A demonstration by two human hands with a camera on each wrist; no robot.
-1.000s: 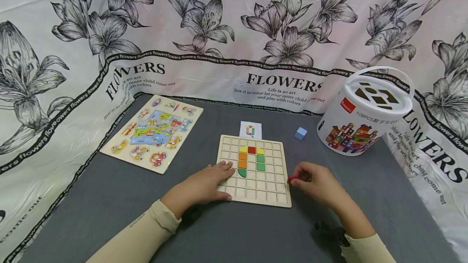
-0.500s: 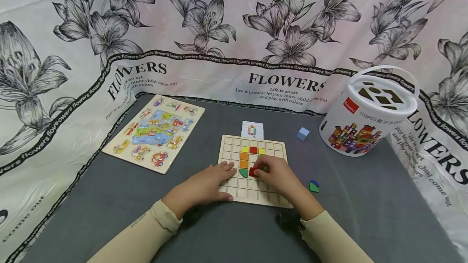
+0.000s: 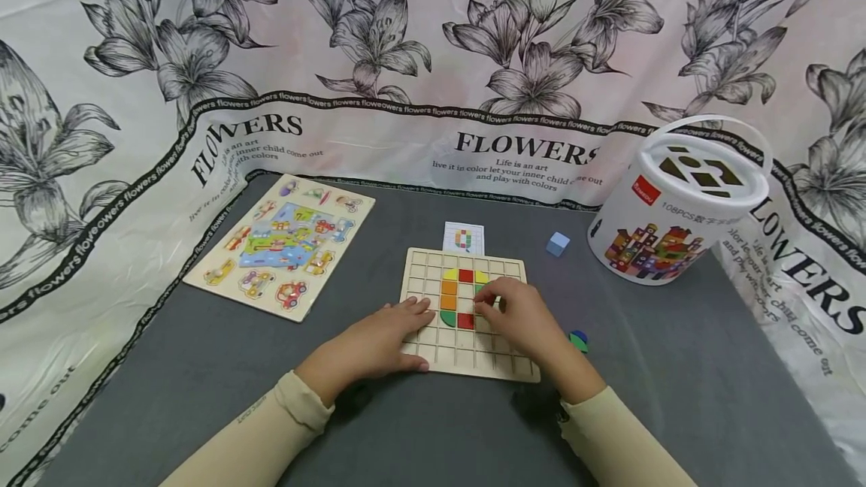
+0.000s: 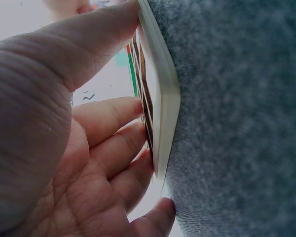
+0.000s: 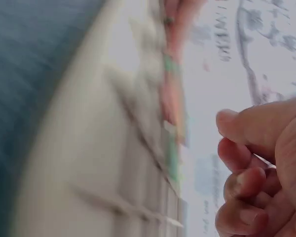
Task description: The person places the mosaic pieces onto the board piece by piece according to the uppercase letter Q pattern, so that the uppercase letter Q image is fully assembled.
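A wooden grid board (image 3: 440,359) lies on the table with coloured tiles in its cells. My left hand (image 3: 379,340) rests on its left edge; in the left wrist view the thumb and fingers (image 4: 116,153) touch the board's edge. A red square tile (image 3: 465,321) sits in a cell beside a green quarter-round tile (image 3: 448,318). Just above the board, my right hand (image 3: 517,318) hovers right of that red tile and covers part of the right column. In the right wrist view its fingers (image 5: 241,182) are loosely bent with nothing between them.
Green and blue pieces (image 3: 578,341) lie right of the board, partly behind the right forearm. A pattern card (image 3: 463,237) is at the board's far edge. A blue cube (image 3: 558,244), a white bucket (image 3: 666,224) and a picture puzzle (image 3: 233,276) stand around.
My right hand brought a red tile from beside the board to the cell beside the green quarter-round, let go of it and lifted slightly. The left hand stayed put.
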